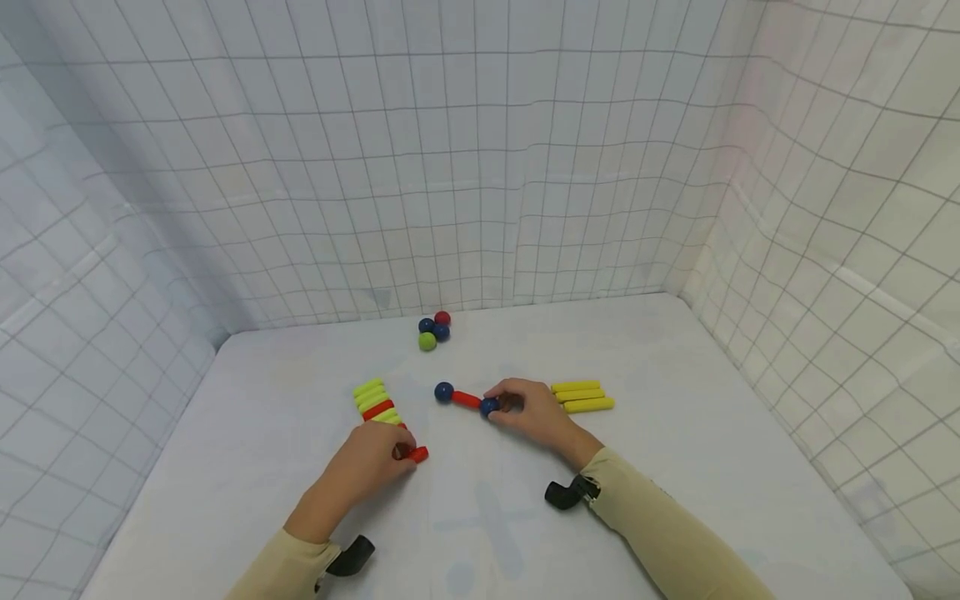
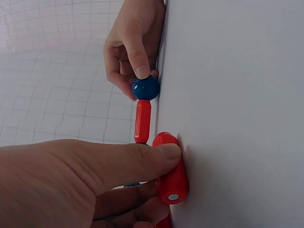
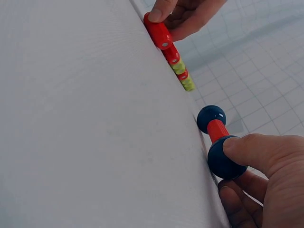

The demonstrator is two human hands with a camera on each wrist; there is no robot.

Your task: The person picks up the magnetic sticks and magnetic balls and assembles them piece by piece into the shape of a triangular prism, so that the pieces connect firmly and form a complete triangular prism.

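Note:
My left hand [image 1: 367, 458] pinches a short red magnetic rod [image 2: 172, 178] between thumb and fingers, low over the white table. A pale metal disc shows on the rod's end in the left wrist view. With thumb and fingers my right hand [image 1: 536, 412] grips a dark blue ball [image 3: 223, 159]. That ball is joined to one end of another red rod [image 1: 467, 400], whose far end meets a second blue ball [image 1: 444, 392]. Just beyond the left hand lies a row of yellow-green rods [image 1: 371, 392] with red ones among them, partly covered by the hand.
Toward the back, a cluster of blue, red and green balls [image 1: 427, 341] sits on the table [image 1: 300, 367]. Several longer yellow rods [image 1: 588, 405] lie beside the right hand. White grid-patterned cloth walls [image 1: 465, 167] enclose the table's back and sides.

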